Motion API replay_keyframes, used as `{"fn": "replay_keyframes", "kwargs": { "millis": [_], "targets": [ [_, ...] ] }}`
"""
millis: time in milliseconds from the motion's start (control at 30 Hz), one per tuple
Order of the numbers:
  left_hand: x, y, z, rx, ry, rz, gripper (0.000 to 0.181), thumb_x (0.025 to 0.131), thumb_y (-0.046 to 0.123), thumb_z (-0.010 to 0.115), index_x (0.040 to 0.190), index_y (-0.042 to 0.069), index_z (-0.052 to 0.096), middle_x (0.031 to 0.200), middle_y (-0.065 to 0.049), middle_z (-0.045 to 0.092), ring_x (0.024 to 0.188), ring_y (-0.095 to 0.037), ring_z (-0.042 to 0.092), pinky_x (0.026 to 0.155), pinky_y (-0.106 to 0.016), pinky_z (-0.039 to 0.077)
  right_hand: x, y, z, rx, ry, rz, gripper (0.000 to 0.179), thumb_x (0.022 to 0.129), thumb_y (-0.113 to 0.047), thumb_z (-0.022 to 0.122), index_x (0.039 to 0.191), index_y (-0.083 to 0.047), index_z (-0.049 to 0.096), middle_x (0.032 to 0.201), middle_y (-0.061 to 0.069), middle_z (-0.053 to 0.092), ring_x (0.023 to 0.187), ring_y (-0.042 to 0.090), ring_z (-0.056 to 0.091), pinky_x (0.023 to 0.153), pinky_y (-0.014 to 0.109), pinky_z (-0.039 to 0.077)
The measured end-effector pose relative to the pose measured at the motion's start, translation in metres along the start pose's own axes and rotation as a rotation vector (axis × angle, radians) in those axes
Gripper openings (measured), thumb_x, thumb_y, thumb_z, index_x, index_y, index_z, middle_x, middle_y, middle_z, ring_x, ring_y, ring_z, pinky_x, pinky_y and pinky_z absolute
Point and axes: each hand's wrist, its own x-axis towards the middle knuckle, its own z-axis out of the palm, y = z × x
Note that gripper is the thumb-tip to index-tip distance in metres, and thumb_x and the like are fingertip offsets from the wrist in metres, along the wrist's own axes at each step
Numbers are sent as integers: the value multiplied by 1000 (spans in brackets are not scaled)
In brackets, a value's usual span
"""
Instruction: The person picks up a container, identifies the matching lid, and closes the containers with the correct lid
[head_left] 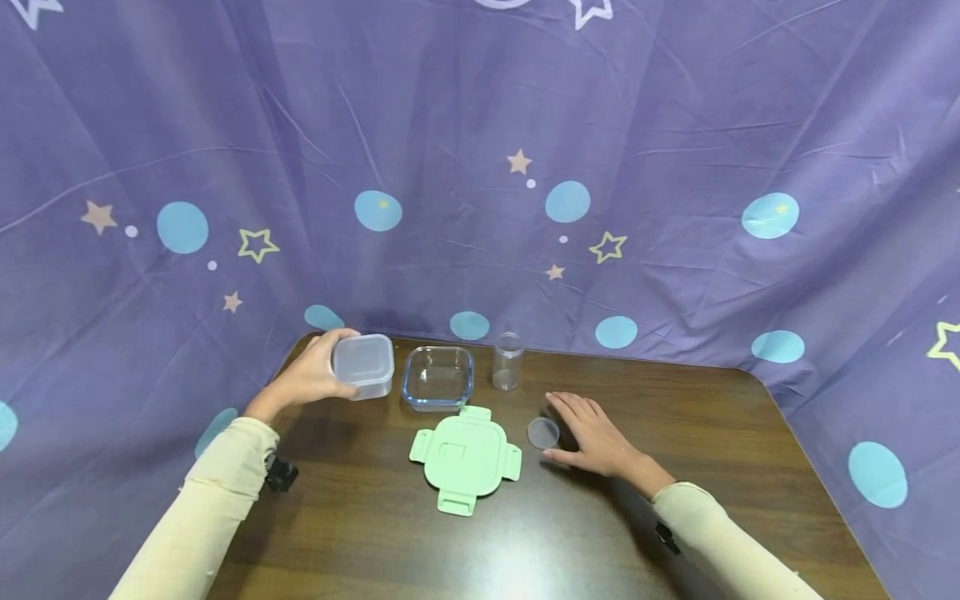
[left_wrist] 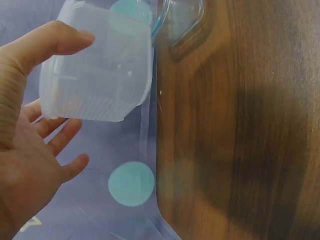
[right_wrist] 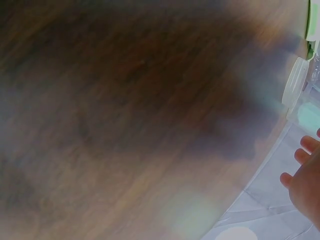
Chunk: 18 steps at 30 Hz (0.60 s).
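My left hand (head_left: 318, 369) grips a translucent square plastic container (head_left: 363, 365) at the table's far left, thumb on one side and fingers on the other. In the left wrist view the thumb lies along the wall of this container (left_wrist: 102, 65). Just right of it stands a clear square glass dish (head_left: 438, 379). My right hand (head_left: 600, 442) is held with fingers spread beside a small round clear lid (head_left: 543, 433), holding nothing. In the right wrist view only part of this hand (right_wrist: 307, 185) shows, near the round lid (right_wrist: 295, 81).
A light green lid with flaps (head_left: 465, 454) lies mid-table in front of the glass dish. A clear cylindrical jar (head_left: 507, 362) stands upright at the back of the wooden table (head_left: 360, 517). A purple patterned curtain (head_left: 465, 167) hangs behind and around the table.
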Motion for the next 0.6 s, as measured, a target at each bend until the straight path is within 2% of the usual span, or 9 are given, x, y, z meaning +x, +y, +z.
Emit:
{"fn": "replay_keyframes", "kwargs": {
  "millis": [200,400,600],
  "targets": [
    [2,-11,-4,-83,-71,47,91,53,2,92,135,-4,54,114,-20,67,100,-30,61,85,-32,49,1,0,1,-3,29,-23,97,84,-57,75,155,-2,37,152,19,48,140,37,46,111,62,40],
    [-1,-17,-2,-159,-157,21,92,55,-4,89,137,-6,49,117,-23,64,100,-28,61,83,-30,50,1,0,3,17,37,-19,95,85,-56,75,155,-2,39,151,19,49,139,37,47,110,61,41],
    [-2,-26,5,-161,-166,21,92,52,-5,88,136,-7,49,117,-24,64,100,-28,61,85,-30,50,2,0,5,43,36,-4,95,84,-54,76,154,-2,40,150,18,50,139,36,48,111,60,40]
  ]
}}
